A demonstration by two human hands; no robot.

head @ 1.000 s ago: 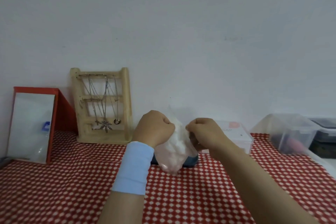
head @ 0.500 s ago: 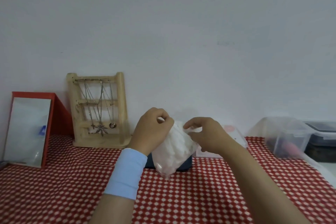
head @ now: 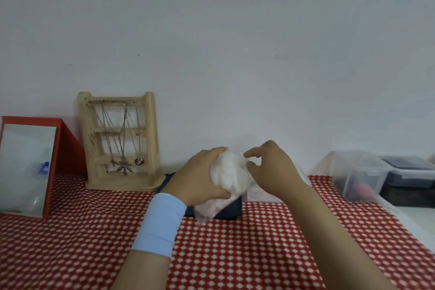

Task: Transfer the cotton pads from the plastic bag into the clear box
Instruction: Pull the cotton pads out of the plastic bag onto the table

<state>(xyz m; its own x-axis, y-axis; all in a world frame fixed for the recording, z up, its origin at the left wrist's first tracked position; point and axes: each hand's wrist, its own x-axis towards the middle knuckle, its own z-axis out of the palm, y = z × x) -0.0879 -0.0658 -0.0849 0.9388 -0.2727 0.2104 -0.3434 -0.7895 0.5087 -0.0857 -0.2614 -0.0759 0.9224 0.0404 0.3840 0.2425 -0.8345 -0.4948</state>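
Observation:
A thin plastic bag (head: 227,179) full of white cotton pads is held up above the checked tablecloth. My left hand (head: 200,179), with a pale blue wristband, grips the bag from the left side. My right hand (head: 270,169) is at the bag's top right, thumb and forefinger pinching at its opening. The clear box (head: 266,192) with a pinkish label stands just behind my right hand, mostly hidden by it.
A dark blue pouch (head: 231,211) lies under the bag. A wooden necklace stand (head: 120,141) and a red-framed mirror (head: 28,167) stand at the back left. Larger clear bins (head: 360,176) and a dark lidded box (head: 409,179) sit at the right, near the table's edge.
The right hand's fist has loosened into a thumb-and-forefinger pinch at the bag's top. The left hand has shifted its grip lower round the bag's side.

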